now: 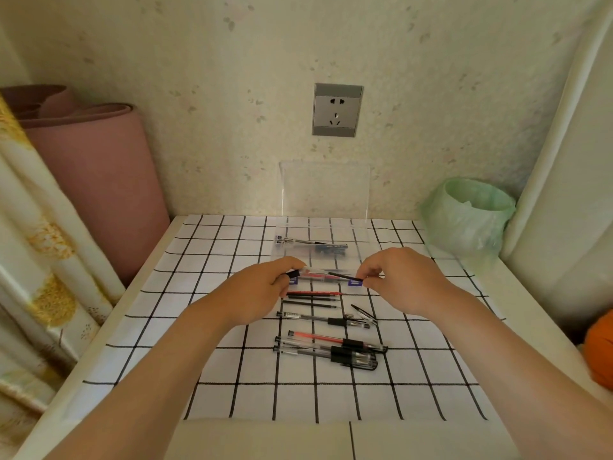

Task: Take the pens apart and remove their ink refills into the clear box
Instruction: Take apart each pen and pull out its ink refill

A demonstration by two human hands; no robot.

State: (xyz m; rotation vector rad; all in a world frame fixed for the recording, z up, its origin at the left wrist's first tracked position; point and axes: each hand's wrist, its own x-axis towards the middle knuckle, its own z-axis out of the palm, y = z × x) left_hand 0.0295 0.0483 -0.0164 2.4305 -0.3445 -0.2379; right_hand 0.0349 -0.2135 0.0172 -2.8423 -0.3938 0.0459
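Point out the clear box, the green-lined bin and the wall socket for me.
clear box [325, 190], head view, on its upright open lid.
green-lined bin [464, 227], head view, on the bag-covered front wall.
wall socket [337, 109], head view, middle of the grey faceplate.

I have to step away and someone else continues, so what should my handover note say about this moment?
Left hand: holds the clear pen barrel by its end.
Right hand: pinches the black refill, part-way out of that barrel.
Clear box: open at the back, with some pen parts inside.
Done: loose refills lie on the cloth.
Left: four whole pens nearest you; the loose refills look due for boxing.
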